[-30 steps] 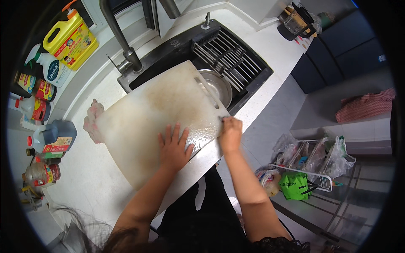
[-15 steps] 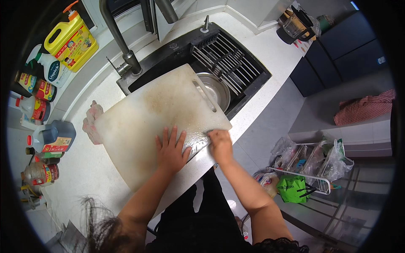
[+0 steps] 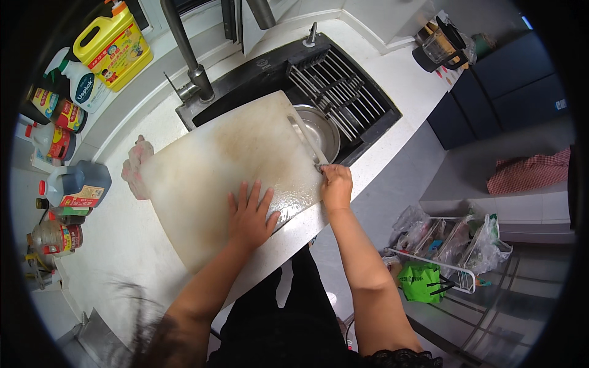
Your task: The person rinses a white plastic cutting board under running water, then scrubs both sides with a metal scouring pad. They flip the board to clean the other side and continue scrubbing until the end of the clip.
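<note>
A large white cutting board (image 3: 190,178) with brownish stains lies across the counter and overhangs the sink; its surface glistens wet near my hands. My left hand (image 3: 250,218) rests flat on the board, fingers spread. Closed at the board's right edge, beside the handle slot, is my right hand (image 3: 336,185). A small dark grey wad (image 3: 319,167), like a scouring pad, pokes out from its fingertips; the rest of it is hidden. Under the slotted end, a round metal bowl (image 3: 329,132) sits in the black sink (image 3: 385,113), partly covered.
Over the sink's right part lies a metal drying rack (image 3: 334,92). A tall faucet (image 3: 197,76) rises behind the board. Left of the board is a crumpled greyish-pink cloth (image 3: 136,168). Several bottles, including a yellow jug (image 3: 116,52), line the left side. A blender jug (image 3: 438,49) stands far right.
My right hand has moved up and right along the board's edge toward the handle slot, still pinching the dark wad. My left hand stays flat on the board. The whole view has shifted slightly.
</note>
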Demonstrator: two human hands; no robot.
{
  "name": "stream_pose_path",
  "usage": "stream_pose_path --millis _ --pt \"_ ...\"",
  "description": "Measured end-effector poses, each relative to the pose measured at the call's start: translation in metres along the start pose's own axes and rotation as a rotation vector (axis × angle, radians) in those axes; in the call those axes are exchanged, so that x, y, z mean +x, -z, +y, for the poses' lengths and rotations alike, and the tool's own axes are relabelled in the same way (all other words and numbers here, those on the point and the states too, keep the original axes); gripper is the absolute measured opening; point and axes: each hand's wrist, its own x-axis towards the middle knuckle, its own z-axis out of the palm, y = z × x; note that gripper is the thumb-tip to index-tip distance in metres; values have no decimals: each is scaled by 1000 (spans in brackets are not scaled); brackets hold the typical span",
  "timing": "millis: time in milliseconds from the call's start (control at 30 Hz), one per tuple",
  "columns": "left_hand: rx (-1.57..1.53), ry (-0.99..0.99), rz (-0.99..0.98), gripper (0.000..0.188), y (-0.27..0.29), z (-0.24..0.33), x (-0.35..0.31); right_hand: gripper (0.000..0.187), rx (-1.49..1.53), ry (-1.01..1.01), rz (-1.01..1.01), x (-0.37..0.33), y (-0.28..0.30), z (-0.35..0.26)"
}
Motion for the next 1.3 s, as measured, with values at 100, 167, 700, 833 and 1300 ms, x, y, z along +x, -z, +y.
stream_pose_path --millis 100,167,700,833,1300 --pt "19 5 -12 58 2 -3 -1 31 49 130 -33 -32 14 -3" --pt "24 9 -14 58 2 -3 -2 33 73 162 -65 -30 19 0" --pt "20 22 -4 55 -3 1 1 34 99 344 -197 22 13 25" --pt "35 38 -6 55 1 -3 -2 36 146 437 -221 -10 31 36" --pt "63 29 0 56 -3 -2 -2 35 173 378 -230 -4 33 32"
